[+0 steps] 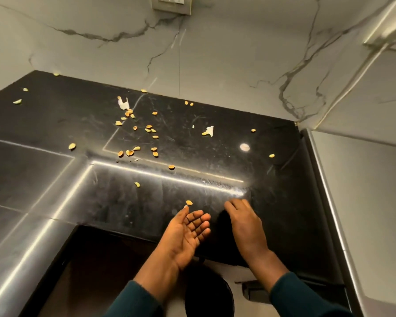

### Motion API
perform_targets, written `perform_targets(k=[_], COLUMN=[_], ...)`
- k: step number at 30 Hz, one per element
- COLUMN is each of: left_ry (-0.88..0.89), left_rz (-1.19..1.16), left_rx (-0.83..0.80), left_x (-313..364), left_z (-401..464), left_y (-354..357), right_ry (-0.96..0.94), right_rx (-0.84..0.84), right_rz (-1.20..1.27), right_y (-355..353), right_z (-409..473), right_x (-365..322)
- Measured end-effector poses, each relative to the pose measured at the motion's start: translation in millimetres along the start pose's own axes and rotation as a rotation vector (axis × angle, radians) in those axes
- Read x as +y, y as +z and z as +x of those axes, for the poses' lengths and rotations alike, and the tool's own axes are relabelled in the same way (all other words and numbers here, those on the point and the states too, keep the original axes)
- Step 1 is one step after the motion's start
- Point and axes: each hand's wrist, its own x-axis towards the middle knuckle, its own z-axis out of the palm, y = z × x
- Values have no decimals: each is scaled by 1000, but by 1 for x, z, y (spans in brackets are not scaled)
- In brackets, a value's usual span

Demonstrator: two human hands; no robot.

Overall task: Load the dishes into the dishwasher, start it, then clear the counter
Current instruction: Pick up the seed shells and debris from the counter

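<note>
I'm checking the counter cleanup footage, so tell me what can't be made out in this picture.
Head view only:
- Dark round object on the floor: partly hidden by the left hand and sleeves, too dark to identify.
- Right hand: palm down, so anything under it is hidden.
- Wall socket: cut off by the top edge.
- Scattered bits on the counter: too small to identify.

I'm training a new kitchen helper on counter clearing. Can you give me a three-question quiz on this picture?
1. True or false: the left hand is cupped palm up at the counter edge.
2. What is the right hand doing? A) gripping a cloth B) resting fingers on the counter C) pressing the wall socket
3. Fill in: the scraps lie mostly toward the ___ wall.

Key: 1 true; 2 B; 3 back.
</note>
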Motion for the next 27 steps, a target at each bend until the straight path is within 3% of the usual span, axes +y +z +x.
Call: perform_targets(k=[3,6,8,10,15,17,20,23,27], left_ry=[-5,-5,-6,-10,20,52,100,144,182], left_rz=[5,17,12,1,-87,-116,-138,-141,-181], left_rx=[-29,-75,-90,-99,-111,-81,-30,24,85], left_x=[7,11,12,12,6,5,7,5,-4], left_z=[-2,-6,-6,-5,-1,1,3,-1,-10], left_y=[-5,-5,-1,4,13,13,5,-5,-15], right_ry=[216,649,696,631,229,140,189,285,199], right_rx=[36,36,1,-41,-127,-53,108,75,14], right_rz=[176,702,967,1056,716,628,479,311,184], right_y=[-2,-9,-18,-30,-45,-48,-41,-27,-5], right_z=[14,28,29,27,23,24,28,24,9], right_x=[4,7,-3,-21,-66,-68,-36,7,20])
